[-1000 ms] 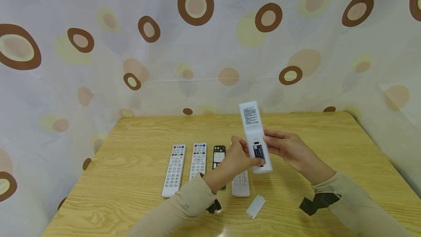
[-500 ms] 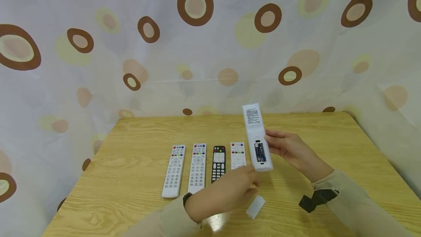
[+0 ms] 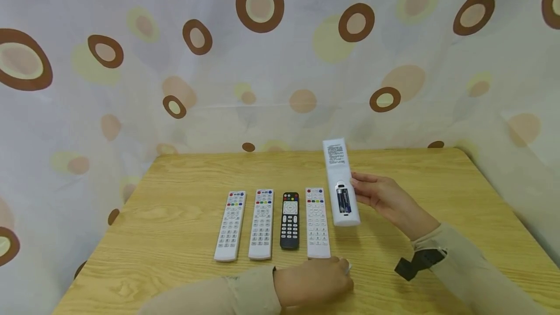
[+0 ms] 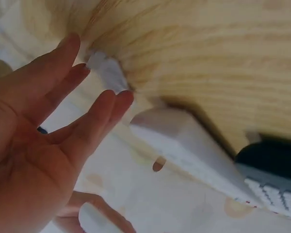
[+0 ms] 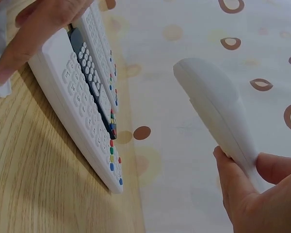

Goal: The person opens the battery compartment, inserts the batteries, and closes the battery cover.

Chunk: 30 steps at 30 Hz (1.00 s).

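Observation:
My right hand [image 3: 391,203] holds a white remote control [image 3: 339,176] up off the table, its back facing me. In the head view the remote's battery compartment is uncovered, with two dark batteries [image 3: 343,201] inside. Low over the table, my left hand [image 3: 312,282] reaches to a small white battery cover [image 4: 109,73]. The left wrist view has its fingertips [image 4: 121,99] right at the cover's ends, the fingers fairly straight. From the head, the hand hides most of the cover. The right wrist view shows thumb and fingers gripping the remote's sides.
To the left of the held remote, several remotes lie face up in a row: white remotes [image 3: 230,227] [image 3: 261,227] [image 3: 317,225] and a black remote [image 3: 289,232]. They rest on a wooden table [image 3: 166,237]. A patterned cloth [image 3: 280,62] hangs behind it.
My left hand has left the remote's battery compartment and moved down to the battery cover on the table. The right hand keeps holding the remote almost in the same place.

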Each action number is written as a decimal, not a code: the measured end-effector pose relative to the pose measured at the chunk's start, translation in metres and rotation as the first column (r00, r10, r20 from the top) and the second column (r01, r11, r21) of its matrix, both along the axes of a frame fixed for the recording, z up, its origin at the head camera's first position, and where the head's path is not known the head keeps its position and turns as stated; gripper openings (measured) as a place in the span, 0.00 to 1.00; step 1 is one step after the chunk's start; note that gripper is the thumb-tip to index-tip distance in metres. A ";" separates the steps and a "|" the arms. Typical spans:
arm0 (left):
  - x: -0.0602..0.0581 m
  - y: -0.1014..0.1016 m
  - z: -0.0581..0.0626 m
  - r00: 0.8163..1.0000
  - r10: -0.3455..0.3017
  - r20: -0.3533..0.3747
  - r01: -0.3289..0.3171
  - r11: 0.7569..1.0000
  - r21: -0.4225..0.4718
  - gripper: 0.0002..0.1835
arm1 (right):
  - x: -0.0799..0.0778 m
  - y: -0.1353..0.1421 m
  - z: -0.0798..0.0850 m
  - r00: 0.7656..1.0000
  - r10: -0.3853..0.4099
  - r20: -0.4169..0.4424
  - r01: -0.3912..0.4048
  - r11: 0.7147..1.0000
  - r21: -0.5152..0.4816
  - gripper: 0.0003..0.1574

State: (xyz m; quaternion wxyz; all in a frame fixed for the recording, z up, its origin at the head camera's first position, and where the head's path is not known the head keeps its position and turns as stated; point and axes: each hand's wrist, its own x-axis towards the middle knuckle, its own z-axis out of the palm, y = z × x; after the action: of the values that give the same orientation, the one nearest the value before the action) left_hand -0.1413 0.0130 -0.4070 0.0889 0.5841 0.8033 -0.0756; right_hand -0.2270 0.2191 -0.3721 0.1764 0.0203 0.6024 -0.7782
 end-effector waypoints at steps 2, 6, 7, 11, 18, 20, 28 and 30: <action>0.000 0.001 -0.001 1.000 -0.022 -0.004 0.022 1.000 0.003 0.04 | 0.000 0.000 0.001 1.000 -0.006 0.002 0.006 1.000 0.001 0.42; -0.003 0.003 -0.004 0.999 -0.043 0.004 0.043 0.999 0.013 0.03 | -0.001 -0.001 0.003 1.000 -0.004 0.000 0.004 1.000 -0.006 0.42; -0.003 0.003 -0.004 0.999 -0.053 -0.001 0.053 0.999 0.011 0.04 | -0.001 -0.001 0.003 1.000 -0.002 -0.002 0.002 1.000 -0.009 0.42; -0.005 0.005 -0.006 0.994 -0.103 -0.029 0.103 0.995 -0.011 0.05 | -0.001 -0.001 0.003 1.000 -0.003 0.008 0.004 1.000 -0.022 0.43; -0.003 0.005 -0.005 0.994 -0.108 0.018 0.108 0.993 -0.040 0.13 | 0.000 -0.002 0.002 1.000 -0.013 0.024 0.014 1.000 -0.027 0.43; 0.000 0.006 -0.005 0.994 -0.102 0.034 0.103 0.994 -0.039 0.12 | 0.000 -0.002 0.002 1.000 -0.012 0.023 0.012 0.999 -0.033 0.43; 0.005 0.007 -0.009 0.993 -0.113 0.023 0.114 0.993 -0.039 0.09 | 0.000 -0.004 0.001 1.000 0.000 0.023 0.001 0.999 -0.047 0.42; 0.005 0.007 -0.009 0.993 -0.115 0.023 0.116 0.992 -0.039 0.09 | -0.001 -0.004 0.000 1.000 0.002 0.019 -0.001 0.999 -0.049 0.42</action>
State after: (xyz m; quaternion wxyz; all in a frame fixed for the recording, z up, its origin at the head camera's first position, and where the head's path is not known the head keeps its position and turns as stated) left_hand -0.1367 0.0203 -0.4161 0.1042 0.6285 0.7655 -0.0906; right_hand -0.2276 0.2148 -0.3717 0.1830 0.0230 0.5815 -0.7924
